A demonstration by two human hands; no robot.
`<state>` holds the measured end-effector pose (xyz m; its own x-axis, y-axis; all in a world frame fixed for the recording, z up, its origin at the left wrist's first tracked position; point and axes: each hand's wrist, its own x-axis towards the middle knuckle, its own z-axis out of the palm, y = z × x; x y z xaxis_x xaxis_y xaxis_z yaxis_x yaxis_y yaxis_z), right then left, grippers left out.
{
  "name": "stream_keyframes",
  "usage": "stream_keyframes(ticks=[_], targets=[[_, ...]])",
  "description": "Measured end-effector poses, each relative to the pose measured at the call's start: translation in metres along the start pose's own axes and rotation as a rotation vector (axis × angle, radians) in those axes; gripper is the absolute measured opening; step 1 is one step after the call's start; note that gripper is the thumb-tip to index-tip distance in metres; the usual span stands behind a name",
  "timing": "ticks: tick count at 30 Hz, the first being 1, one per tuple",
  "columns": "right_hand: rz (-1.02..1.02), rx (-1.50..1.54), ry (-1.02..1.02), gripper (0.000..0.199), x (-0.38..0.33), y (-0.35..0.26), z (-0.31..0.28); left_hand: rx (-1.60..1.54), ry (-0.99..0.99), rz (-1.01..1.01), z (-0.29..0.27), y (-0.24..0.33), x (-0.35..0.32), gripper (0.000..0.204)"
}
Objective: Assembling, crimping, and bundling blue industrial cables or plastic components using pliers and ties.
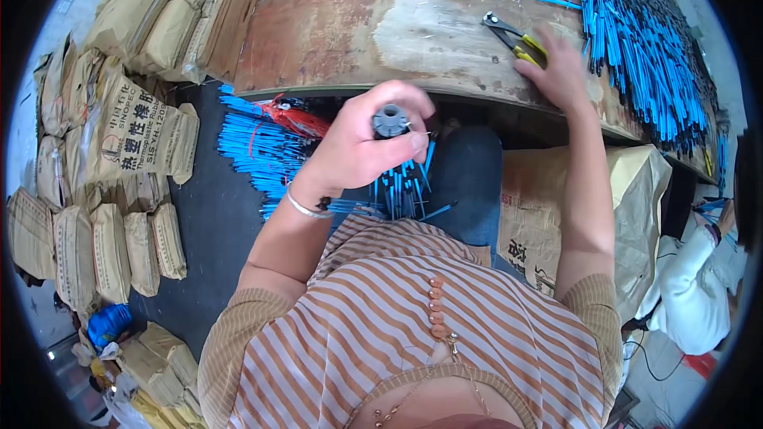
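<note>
My left hand (pixel 367 143) is closed around a small grey ribbed cylinder (pixel 389 121), held above my lap in front of the table edge. A bundle of blue and black rods (pixel 401 187) hangs just below that hand. My right hand (pixel 556 67) reaches out onto the worn wooden table (pixel 334 24) and rests over the yellow handles of a pair of pliers (pixel 513 36), whose metal jaws point left. Whether the fingers grip the handles cannot be told.
A big heap of blue rods (pixel 644 48) covers the table's right side. More blue rods (pixel 254 147) lie on the dark floor at left, beside stacked tan sacks (pixel 135 123). A person in white (pixel 699 286) sits at far right.
</note>
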<state>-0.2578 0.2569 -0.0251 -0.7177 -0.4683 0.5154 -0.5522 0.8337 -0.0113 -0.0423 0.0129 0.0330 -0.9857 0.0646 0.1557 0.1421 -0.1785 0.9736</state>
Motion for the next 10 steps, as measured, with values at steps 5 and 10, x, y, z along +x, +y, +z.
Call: stream_keyframes(ticks=[5, 10], targets=[[0.096, 0.444, -0.21, 0.042, 0.007, -0.001, -0.007, 0.136, 0.003, -0.028, 0.003, -0.007, 0.0, 0.026], [0.353, 1.919, -0.571, 0.065, -0.03, -0.047, -0.052, 0.349, -0.014, -0.046, -0.006, -0.008, -0.002, 0.034]])
